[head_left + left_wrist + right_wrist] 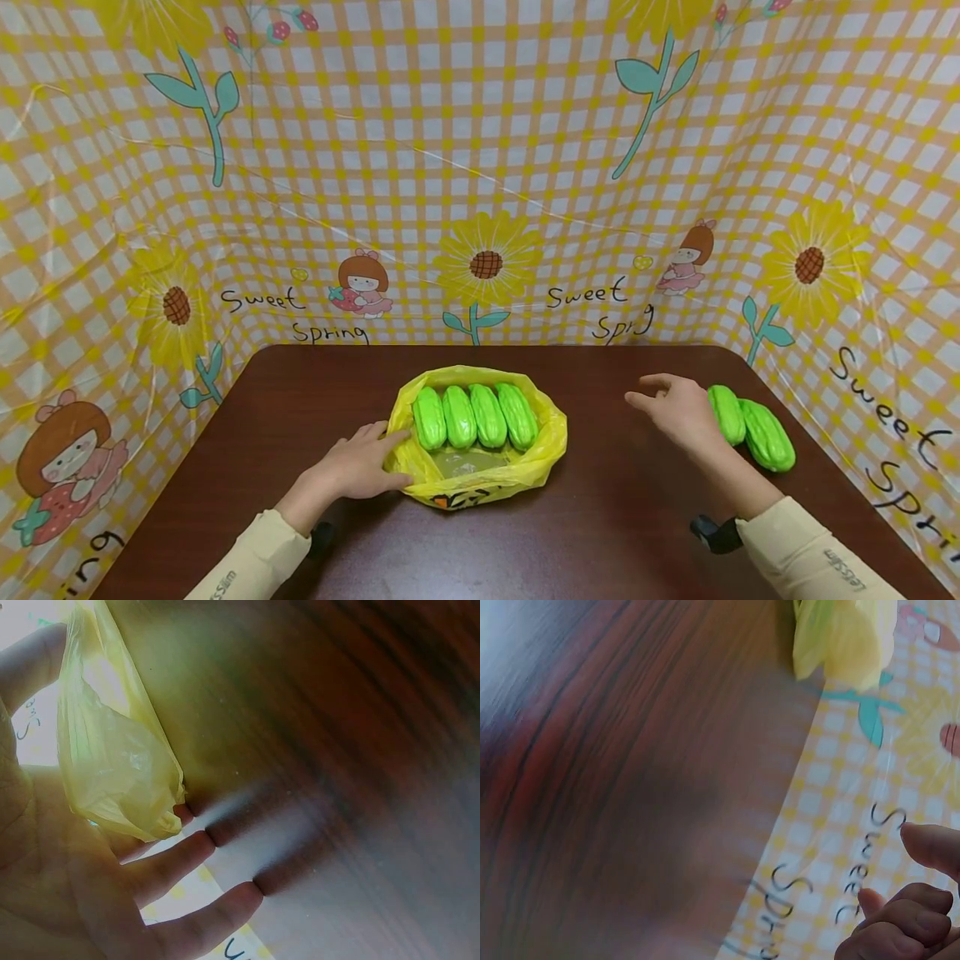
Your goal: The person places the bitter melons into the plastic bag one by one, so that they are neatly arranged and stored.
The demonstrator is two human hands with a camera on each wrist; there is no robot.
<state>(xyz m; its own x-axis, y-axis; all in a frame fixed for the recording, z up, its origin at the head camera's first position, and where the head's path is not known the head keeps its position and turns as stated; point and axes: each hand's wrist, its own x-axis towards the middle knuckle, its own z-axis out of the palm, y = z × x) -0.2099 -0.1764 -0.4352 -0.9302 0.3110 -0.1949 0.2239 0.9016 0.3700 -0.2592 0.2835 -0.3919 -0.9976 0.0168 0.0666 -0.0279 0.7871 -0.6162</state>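
Note:
A yellow plastic bag (551,433) lies spread on the table, its mouth rolled wide. Inside, several glossy green cucumber-like vegetables (460,417) rest side by side toward the back. My left hand (360,462) is at the bag's left edge with fingers extended; the left wrist view shows their tips touching the table and the bag's side (124,765) between thumb and fingers. To the right of the bag, my right hand (678,408) holds nothing, its fingers loosely bent. Just beyond that hand lie two more green vegetables (768,435), the nearer one partly hidden by the wrist.
The dark brown wooden table (600,533) ends at a checked cloth (480,167) with printed flowers, hung along the back and both sides. A dark strap (716,533) shows by the right sleeve.

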